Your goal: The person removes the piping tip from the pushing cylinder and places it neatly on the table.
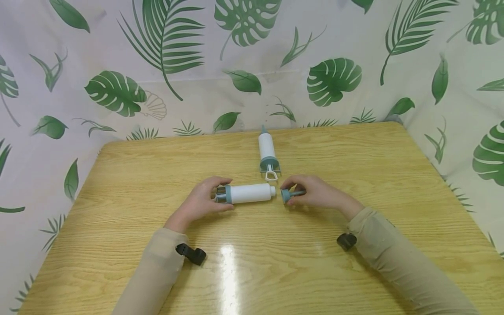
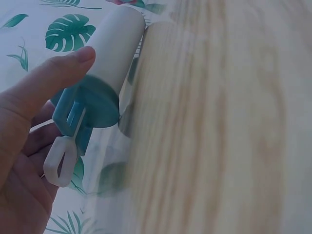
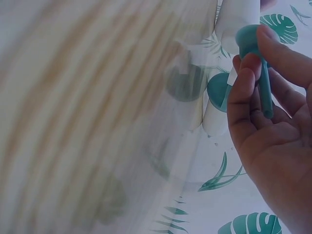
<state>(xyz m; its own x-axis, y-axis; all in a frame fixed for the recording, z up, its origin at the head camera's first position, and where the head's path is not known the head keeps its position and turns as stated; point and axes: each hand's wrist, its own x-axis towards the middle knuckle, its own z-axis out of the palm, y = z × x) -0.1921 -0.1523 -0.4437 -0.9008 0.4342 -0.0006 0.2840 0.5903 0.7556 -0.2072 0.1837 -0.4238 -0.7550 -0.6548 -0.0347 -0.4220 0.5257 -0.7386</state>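
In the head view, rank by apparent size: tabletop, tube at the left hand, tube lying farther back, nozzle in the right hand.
1. Tabletop
2. Near tube
3. Far tube, which lies farther from the camera, so true size is unsure
4. Nozzle, clearly smallest

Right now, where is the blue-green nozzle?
In the head view, the nozzle is right of centre, in the fingers of the right hand, facing but apart from the white tube in the left hand.
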